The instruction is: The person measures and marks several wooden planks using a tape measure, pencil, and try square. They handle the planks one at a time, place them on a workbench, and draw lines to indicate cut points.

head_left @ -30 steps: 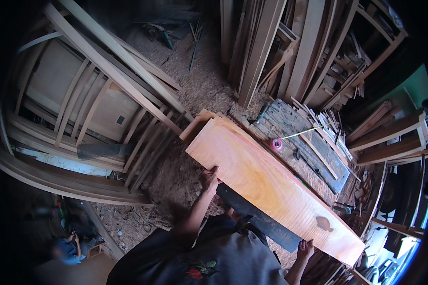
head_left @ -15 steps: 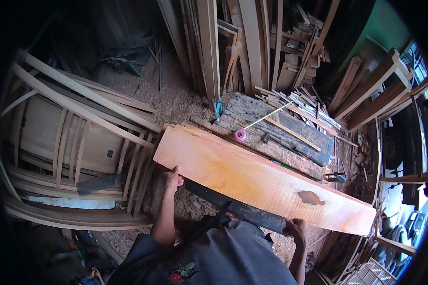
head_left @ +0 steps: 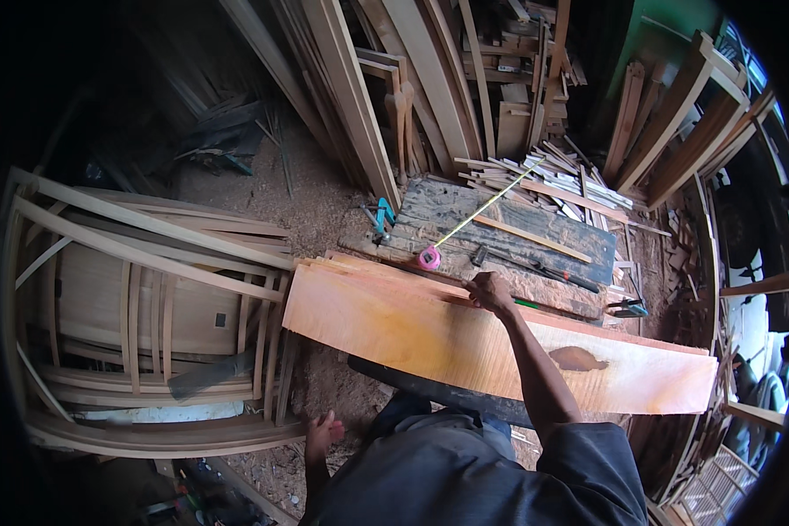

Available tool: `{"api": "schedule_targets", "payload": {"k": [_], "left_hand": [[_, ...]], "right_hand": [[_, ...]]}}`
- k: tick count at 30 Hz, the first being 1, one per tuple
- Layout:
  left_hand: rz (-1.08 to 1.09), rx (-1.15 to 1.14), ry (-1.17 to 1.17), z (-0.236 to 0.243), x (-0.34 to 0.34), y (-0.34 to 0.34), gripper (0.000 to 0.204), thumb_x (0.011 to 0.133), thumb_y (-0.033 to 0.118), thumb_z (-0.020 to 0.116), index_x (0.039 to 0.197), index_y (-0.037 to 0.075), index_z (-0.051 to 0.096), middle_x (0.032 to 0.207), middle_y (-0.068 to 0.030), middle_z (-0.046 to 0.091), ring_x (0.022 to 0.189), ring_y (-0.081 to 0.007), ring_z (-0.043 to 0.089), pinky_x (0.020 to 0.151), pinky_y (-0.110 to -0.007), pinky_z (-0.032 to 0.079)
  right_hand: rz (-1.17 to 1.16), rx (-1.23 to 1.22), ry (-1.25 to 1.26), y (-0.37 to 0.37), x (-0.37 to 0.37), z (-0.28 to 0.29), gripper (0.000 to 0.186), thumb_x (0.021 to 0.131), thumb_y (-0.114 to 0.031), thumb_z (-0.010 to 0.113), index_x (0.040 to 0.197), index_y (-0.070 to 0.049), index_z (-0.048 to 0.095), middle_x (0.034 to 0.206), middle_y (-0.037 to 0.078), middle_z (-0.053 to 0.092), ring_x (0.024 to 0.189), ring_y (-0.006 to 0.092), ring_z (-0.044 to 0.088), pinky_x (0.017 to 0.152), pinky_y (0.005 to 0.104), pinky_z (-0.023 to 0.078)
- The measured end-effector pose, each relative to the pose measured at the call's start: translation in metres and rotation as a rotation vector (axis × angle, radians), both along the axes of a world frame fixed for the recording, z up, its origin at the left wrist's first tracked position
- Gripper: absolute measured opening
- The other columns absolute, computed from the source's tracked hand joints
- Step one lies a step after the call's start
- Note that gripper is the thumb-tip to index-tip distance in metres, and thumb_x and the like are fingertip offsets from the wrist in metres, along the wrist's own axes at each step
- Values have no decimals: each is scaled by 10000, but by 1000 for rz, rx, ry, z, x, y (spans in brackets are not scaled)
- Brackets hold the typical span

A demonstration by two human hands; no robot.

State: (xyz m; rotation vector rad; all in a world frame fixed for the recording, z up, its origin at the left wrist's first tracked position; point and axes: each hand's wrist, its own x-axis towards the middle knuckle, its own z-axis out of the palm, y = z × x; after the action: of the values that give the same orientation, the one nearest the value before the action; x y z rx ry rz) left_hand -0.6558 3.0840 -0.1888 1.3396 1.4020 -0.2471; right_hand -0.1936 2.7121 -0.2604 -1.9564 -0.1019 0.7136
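A wide pale-orange board [head_left: 412, 329] lies across in front of me, on top of other boards whose far edges show. It has a dark knot [head_left: 579, 358] toward its right end. My right hand [head_left: 489, 290] reaches over the board to its far edge with fingers curled closed; what they hold, if anything, is hidden. Close to that hand lies a thin green object [head_left: 526, 303]. My left hand [head_left: 325, 430] hangs off the board, nearer to me, fingers apart and holding nothing. Beyond the board sits a pink tape measure [head_left: 429, 258], its yellow blade [head_left: 486, 204] pulled out.
A dark worn bench [head_left: 535, 219] carries a hammer [head_left: 480, 255], a wooden strip [head_left: 543, 241] and sawdust. Teal clamps [head_left: 383, 216] grip its edges. Curved wooden frames [head_left: 149, 263] stand at left. Tall planks [head_left: 351, 96] lean at the back, with offcuts [head_left: 579, 188] piled at right.
My left hand has let go of the board's near edge and dropped back. My right hand has moved from the near edge across to the far edge. The board's right end appears raised slightly.
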Motion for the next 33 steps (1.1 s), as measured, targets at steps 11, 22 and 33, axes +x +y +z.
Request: {"api": "schedule_targets", "payload": {"k": [11, 22, 33], "left_hand": [[3, -24, -154, -44, 85, 74, 344, 1004, 371, 704, 1088, 39, 675, 922, -71, 716, 812, -169, 720, 711, -325, 613], [155, -80, -372, -70, 144, 127, 272, 985, 331, 738, 941, 88, 624, 868, -45, 693, 727, -124, 684, 621, -294, 590], [81, -291, -600, -50, 132, 87, 380, 1027, 183, 699, 779, 90, 426, 747, -15, 565, 641, -88, 588, 559, -265, 492]], "right_hand": [[-419, -292, 73, 20, 56, -98, 619, 907, -525, 765, 572, -27, 617, 504, 119, 601, 447, 243, 622, 497, 428, 500], [-544, -368, 245, 10, 90, -152, 299, 895, -288, 721, 1051, -93, 556, 583, 57, 550, 402, 165, 506, 345, 314, 389], [-505, -74, -524, 72, -64, 50, 330, 1024, -330, 632, 1049, -2, 625, 811, 90, 654, 535, 151, 551, 441, 277, 427]]}}
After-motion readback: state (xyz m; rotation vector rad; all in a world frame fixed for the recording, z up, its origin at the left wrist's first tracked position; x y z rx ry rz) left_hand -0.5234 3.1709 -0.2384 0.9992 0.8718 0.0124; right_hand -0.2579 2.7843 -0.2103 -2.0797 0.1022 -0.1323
